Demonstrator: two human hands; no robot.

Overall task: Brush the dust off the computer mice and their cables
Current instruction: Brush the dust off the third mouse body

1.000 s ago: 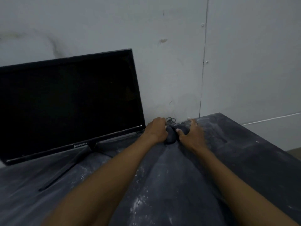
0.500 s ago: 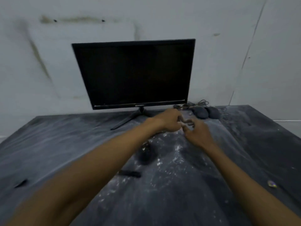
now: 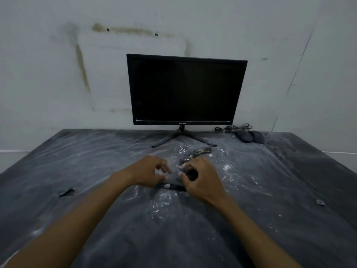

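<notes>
While two mice (image 3: 251, 136) sit side by side at the back right of the table (image 3: 77, 151), just beside the monitor (image 3: 186, 89) stand, with their cables (image 3: 234, 127) bunched behind them against the wall, both hands work near the middle, well apart from that pair. Left hand (image 3: 148, 171) hovers with fingers loosely curled and holds nothing that can be made out. Right hand (image 3: 199, 177) has its fingers curled around something dark; it looks like another mouse, but the shape is too hidden to be sure. A dusty cable (image 3: 197, 152) trails from that hand toward the monitor stand. Just below the hands lies a short dark tool with a pale band, probably the brush (image 3: 171, 186), resting on the table and in neither hand.

Judging by how things lie, the two mice at the back look dealt with and set aside, though their surfaces are too small and dim to confirm they are clean. White dust lies thick on the table around the hands, and the trailing cable is plainly coated. So the item in hand and its cable are left to brush.
</notes>
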